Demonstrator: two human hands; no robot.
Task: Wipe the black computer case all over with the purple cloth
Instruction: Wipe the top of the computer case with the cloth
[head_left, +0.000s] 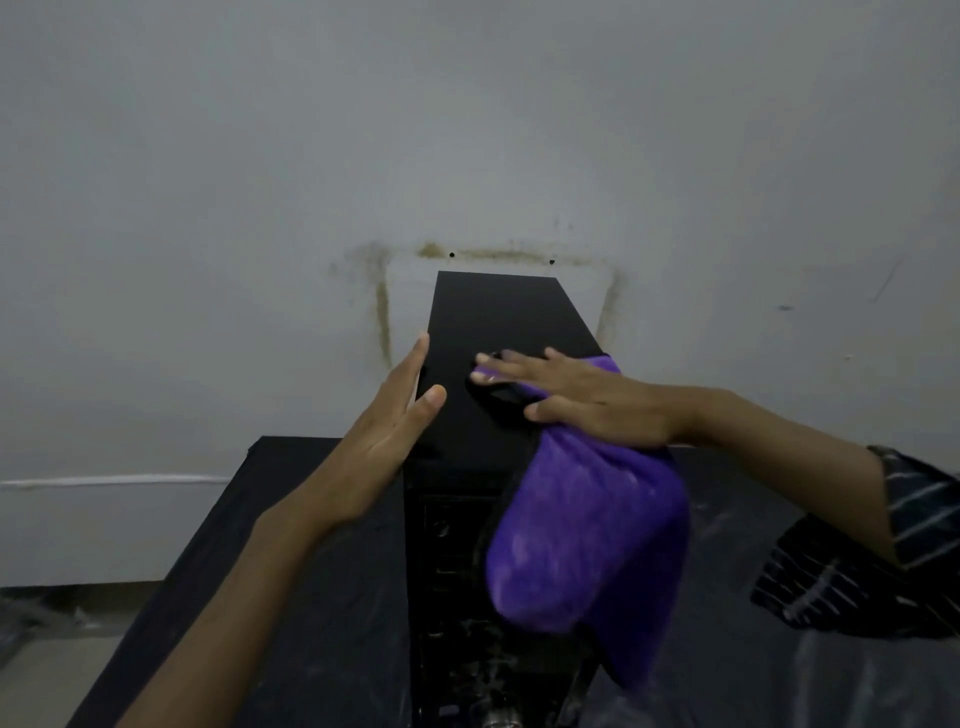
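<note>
At the lower left of the frame the black-draped table (291, 519) carries the work. Just left of centre, the left hand (387, 415) lies with straight fingers against the upper left edge of the black computer case (498, 317) and the thumb on its top, probably to steady the tall, narrow box against the sideways push of wiping. The case stands upright at centre, its far end close to the stained wall (383, 317). Right of centre, the right hand (587, 400) is spread flat, pressing the purple cloth (587, 540) onto the case's top. Most of the cloth hangs loose over the near face, so only the part under the palm is doing any cleaning. A striped sleeve (893, 545) shows at the right edge.
</note>
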